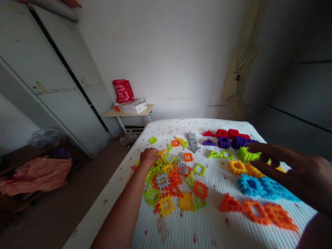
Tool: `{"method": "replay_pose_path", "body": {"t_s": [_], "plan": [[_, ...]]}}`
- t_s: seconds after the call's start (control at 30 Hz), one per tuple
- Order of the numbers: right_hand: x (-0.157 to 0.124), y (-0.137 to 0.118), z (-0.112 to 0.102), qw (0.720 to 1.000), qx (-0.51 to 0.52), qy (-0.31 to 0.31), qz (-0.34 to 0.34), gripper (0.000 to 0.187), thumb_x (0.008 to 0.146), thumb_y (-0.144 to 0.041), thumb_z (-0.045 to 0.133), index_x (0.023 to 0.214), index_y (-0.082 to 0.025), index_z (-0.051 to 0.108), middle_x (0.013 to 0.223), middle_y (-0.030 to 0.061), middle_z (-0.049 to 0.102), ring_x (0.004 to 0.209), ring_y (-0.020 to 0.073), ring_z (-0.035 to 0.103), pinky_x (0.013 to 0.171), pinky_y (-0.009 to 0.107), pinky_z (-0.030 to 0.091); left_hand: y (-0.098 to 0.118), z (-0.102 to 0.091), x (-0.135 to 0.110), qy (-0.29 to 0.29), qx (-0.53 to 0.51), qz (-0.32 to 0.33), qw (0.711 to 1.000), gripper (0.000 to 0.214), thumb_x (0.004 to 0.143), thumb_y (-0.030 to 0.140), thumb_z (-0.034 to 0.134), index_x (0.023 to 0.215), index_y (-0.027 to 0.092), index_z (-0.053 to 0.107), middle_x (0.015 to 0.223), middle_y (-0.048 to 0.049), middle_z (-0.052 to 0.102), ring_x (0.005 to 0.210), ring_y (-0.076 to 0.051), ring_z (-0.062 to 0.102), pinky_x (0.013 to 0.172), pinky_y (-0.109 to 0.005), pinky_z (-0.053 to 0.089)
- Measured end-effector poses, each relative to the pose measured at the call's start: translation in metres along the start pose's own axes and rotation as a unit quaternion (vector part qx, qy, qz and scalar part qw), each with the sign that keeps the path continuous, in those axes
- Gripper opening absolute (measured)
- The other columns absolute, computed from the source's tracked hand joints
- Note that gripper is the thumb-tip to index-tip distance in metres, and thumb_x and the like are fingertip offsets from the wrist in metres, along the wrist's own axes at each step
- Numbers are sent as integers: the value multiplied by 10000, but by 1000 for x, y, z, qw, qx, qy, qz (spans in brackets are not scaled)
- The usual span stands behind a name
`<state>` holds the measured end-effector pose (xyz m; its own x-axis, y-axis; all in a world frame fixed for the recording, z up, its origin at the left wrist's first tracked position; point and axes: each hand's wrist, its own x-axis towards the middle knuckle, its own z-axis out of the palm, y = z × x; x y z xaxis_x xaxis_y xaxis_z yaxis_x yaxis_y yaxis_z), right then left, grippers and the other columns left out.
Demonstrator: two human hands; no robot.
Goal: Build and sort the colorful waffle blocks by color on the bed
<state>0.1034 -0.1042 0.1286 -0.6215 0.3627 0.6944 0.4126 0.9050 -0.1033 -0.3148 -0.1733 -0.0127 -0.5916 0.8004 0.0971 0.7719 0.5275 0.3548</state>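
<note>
My left hand (pixel 149 157) rests at the near edge of a loose heap of plastic waffle-block pieces (pixel 169 183) in lime, orange, yellow and grey. Its curled fingertips are at a small yellow piece (pixel 161 152), and I cannot tell if they grip it. My right hand (pixel 285 166) hangs with its fingers apart just above a lime green row of joined pieces (pixel 247 154). Linked rows in red, purple, yellow, blue (pixel 261 186) and orange (pixel 259 212) lie beside the heap on a white bedspread (pixel 218 128). My right hand hides part of the yellow and blue rows.
The bed's left edge drops to a brown floor. A white wardrobe (pixel 64 79) stands to the left, and a small table (pixel 127 112) at the bed's far corner holds a white box (pixel 134 108) and a red bag (pixel 123 91). An orange cloth (pixel 33 176) lies at far left.
</note>
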Motion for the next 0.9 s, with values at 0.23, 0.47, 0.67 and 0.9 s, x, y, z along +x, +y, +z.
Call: {"method": "replay_pose_path", "body": {"t_s": [0.23,0.47,0.67,0.9], "plan": [[-13,13,-5,997,-31,-16,70,367,867,-521,488,1067,-246,627,888,55,728,528,123,656,428,180,484,11,4,11,-49,33,-4,998,142,686,281,603,772,273,716,869,-40,719,882,-245,629,772,-327,406],[-13,12,-12,992,-6,-24,127,327,865,-423,531,1076,-193,631,841,48,713,525,105,618,491,196,485,16,-3,3,23,-36,13,999,253,761,264,460,836,202,693,875,-85,700,885,-262,624,774,-334,426],[-6,15,0,989,35,-52,136,293,824,-316,581,1079,-181,634,948,75,706,638,127,644,546,212,497,52,5,-24,52,-281,30,958,421,775,398,477,1064,140,643,994,-71,681,913,-196,612,785,-258,451],[5,11,37,985,55,-104,130,299,790,-203,576,1084,-193,635,847,37,709,617,114,625,569,221,489,107,14,-74,-23,-564,19,825,443,660,365,655,1046,153,609,618,47,530,564,-89,457,550,-198,352]]}}
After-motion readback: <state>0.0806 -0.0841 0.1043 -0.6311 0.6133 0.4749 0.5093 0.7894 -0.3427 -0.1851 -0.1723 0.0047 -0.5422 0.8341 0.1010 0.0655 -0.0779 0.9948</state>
